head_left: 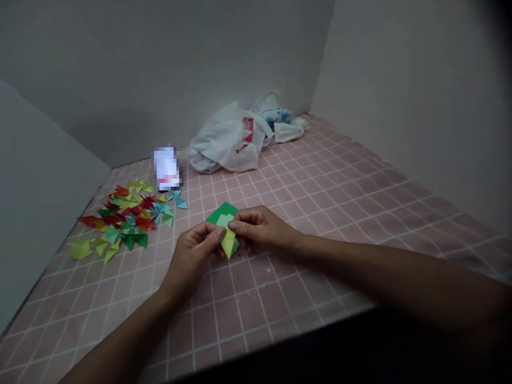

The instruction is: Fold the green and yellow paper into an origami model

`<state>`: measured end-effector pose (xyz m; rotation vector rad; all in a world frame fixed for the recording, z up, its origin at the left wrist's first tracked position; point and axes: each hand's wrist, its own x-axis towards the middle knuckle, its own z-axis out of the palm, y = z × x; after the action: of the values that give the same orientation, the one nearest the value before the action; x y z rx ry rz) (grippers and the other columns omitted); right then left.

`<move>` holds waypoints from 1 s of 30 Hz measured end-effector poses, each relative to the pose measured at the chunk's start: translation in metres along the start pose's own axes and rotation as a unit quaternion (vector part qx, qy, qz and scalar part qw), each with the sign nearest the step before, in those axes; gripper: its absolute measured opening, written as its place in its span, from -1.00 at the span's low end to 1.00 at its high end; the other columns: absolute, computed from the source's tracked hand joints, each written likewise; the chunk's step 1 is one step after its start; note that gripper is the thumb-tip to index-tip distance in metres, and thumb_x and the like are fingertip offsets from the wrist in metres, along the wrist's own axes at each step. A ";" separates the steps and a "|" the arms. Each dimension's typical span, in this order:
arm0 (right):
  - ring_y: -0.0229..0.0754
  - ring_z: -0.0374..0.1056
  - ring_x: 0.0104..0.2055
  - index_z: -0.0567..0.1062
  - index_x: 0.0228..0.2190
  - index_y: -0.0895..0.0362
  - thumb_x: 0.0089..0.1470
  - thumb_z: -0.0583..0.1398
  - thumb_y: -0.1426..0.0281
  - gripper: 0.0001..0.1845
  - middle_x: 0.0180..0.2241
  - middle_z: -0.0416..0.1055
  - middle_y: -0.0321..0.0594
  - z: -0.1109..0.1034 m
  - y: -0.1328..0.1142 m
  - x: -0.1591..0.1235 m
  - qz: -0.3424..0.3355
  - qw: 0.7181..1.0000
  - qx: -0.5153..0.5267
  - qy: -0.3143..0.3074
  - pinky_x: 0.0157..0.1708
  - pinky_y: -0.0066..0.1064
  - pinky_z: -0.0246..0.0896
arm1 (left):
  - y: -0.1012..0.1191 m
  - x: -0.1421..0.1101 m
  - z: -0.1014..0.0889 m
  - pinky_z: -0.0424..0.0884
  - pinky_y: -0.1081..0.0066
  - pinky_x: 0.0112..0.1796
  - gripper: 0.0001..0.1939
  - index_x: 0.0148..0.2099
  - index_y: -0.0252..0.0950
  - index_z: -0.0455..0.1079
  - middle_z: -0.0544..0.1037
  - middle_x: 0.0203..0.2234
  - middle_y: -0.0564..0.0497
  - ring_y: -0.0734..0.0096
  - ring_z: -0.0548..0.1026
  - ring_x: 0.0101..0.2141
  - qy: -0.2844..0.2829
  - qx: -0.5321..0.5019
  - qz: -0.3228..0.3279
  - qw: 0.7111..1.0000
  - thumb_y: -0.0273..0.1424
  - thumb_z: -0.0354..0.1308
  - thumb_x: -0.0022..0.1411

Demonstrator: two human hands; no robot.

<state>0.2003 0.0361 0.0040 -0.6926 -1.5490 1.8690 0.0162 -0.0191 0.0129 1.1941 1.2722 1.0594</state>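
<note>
Between my two hands is a small folded piece of yellow paper (228,245), its pointed end toward me. My left hand (197,244) pinches its left side between thumb and forefinger. On the other side, my right hand (259,229) grips it the same way, fingers curled. Just beyond and partly beneath lie green paper squares (221,210), dark green with paler green on top. The fingers hide part of the stack and the yellow paper's edges.
Many-coloured folded paper shapes (128,213) lie heaped at the left. Behind them a lit phone (166,168) leans upright, its screen blurred. White plastic bags (228,140) sit near the back wall. A pink checked cloth (304,197) covers the table, with walls at left, back and right.
</note>
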 end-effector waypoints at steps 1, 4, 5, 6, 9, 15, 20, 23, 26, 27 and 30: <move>-0.40 0.23 -0.63 0.38 -0.55 0.16 0.13 0.29 0.15 -0.60 -0.65 0.32 -0.40 0.000 -0.001 0.000 0.006 1.000 0.001 0.000 -0.61 -0.56 0.11 | 0.000 0.000 0.000 0.32 0.51 -0.44 -0.73 -0.42 -0.31 0.48 0.50 -0.59 0.06 0.51 0.41 -0.54 -0.002 0.004 -0.001 1.000 -0.24 0.28 0.25; -0.41 0.20 -0.67 0.36 -0.60 0.16 0.09 0.31 0.15 -0.57 -0.69 0.30 -0.41 0.000 -0.002 0.000 0.020 1.000 0.011 0.006 -0.67 -0.57 0.06 | 0.000 0.000 0.002 0.31 0.50 -0.43 -0.72 -0.43 -0.31 0.47 0.50 -0.59 0.05 0.50 0.41 -0.53 -0.005 0.002 -0.011 1.000 -0.24 0.28 0.24; -0.41 0.19 -0.68 0.36 -0.61 0.15 0.08 0.32 0.15 -0.57 -0.70 0.29 -0.41 0.000 -0.002 0.000 0.022 1.000 0.014 0.008 -0.68 -0.57 0.05 | 0.001 0.000 0.002 0.30 0.51 -0.43 -0.72 -0.43 -0.31 0.46 0.50 -0.59 0.05 0.50 0.40 -0.53 -0.006 -0.002 -0.016 1.000 -0.23 0.28 0.23; -0.42 0.19 -0.69 0.36 -0.62 0.15 0.08 0.32 0.15 -0.57 -0.70 0.29 -0.41 0.000 -0.002 0.001 0.024 1.000 0.016 0.009 -0.69 -0.58 0.05 | 0.001 0.000 0.002 0.30 0.51 -0.43 -0.72 -0.44 -0.31 0.46 0.49 -0.59 0.05 0.50 0.40 -0.53 -0.006 -0.006 -0.021 1.000 -0.23 0.28 0.23; -0.41 0.19 -0.70 0.36 -0.63 0.16 0.09 0.31 0.15 -0.56 -0.72 0.29 -0.40 0.000 -0.001 0.001 0.028 0.999 0.018 0.006 -0.71 -0.58 0.04 | 0.000 0.001 0.003 0.27 0.52 -0.44 -0.71 -0.44 -0.30 0.46 0.48 -0.60 0.06 0.51 0.38 -0.53 -0.010 -0.026 -0.045 0.999 -0.21 0.29 0.22; -0.43 0.17 -0.72 0.36 -0.64 0.16 0.12 0.28 0.18 -0.56 -0.74 0.27 -0.42 0.000 -0.002 0.000 0.029 0.999 0.013 0.009 -0.73 -0.60 0.02 | -0.002 0.002 0.003 0.26 0.50 -0.42 -0.69 -0.45 -0.30 0.45 0.45 -0.59 0.06 0.50 0.35 -0.52 -0.038 -0.064 -0.078 0.994 -0.19 0.28 0.23; -0.44 0.14 -0.74 0.35 -0.65 0.16 0.20 0.20 0.30 -0.58 -0.75 0.25 -0.42 0.001 -0.006 0.000 0.044 0.999 -0.013 0.020 -0.74 -0.61 -0.01 | -0.001 0.001 0.005 0.25 0.50 -0.41 -0.70 -0.42 -0.31 0.47 0.49 -0.53 0.03 0.49 0.37 -0.49 -0.028 -0.044 -0.082 0.995 -0.19 0.30 0.21; -0.44 0.14 -0.74 0.36 -0.65 0.17 0.20 0.20 0.32 -0.59 -0.75 0.24 -0.43 0.002 -0.007 0.000 0.053 0.998 -0.015 0.021 -0.74 -0.61 0.01 | -0.001 0.000 0.006 0.23 0.50 -0.42 -0.71 -0.40 -0.31 0.46 0.47 -0.55 0.05 0.49 0.35 -0.50 -0.028 -0.052 -0.089 0.994 -0.20 0.31 0.21; -0.43 0.16 -0.74 0.37 -0.63 0.17 0.25 0.16 0.27 -0.56 -0.76 0.26 -0.42 0.002 -0.006 0.000 0.061 0.998 0.003 0.018 -0.72 -0.60 0.04 | -0.003 0.001 0.005 0.23 0.50 -0.41 -0.71 -0.41 -0.32 0.44 0.46 -0.54 0.05 0.50 0.34 -0.49 -0.045 -0.081 -0.093 0.991 -0.21 0.30 0.22; -0.42 0.17 -0.75 0.37 -0.62 0.18 0.27 0.14 0.25 -0.54 -0.76 0.27 -0.41 0.002 -0.006 0.000 0.065 0.998 0.008 0.018 -0.72 -0.60 0.04 | -0.004 0.001 0.005 0.21 0.50 -0.42 -0.71 -0.42 -0.33 0.44 0.45 -0.54 0.06 0.51 0.32 -0.50 -0.051 -0.092 -0.095 0.990 -0.22 0.30 0.22; -0.42 0.18 -0.75 0.38 -0.61 0.18 0.30 0.09 0.21 -0.51 -0.76 0.28 -0.40 0.002 -0.005 0.000 0.073 0.997 0.019 0.020 -0.72 -0.60 0.04 | -0.006 0.002 0.004 0.18 0.51 -0.45 -0.72 -0.42 -0.32 0.42 0.40 -0.57 0.09 0.54 0.27 -0.53 -0.065 -0.120 -0.102 0.985 -0.25 0.29 0.23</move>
<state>0.1995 0.0358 0.0092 -0.8413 -1.4670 1.9738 0.0194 -0.0181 0.0069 0.9135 1.1045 0.9386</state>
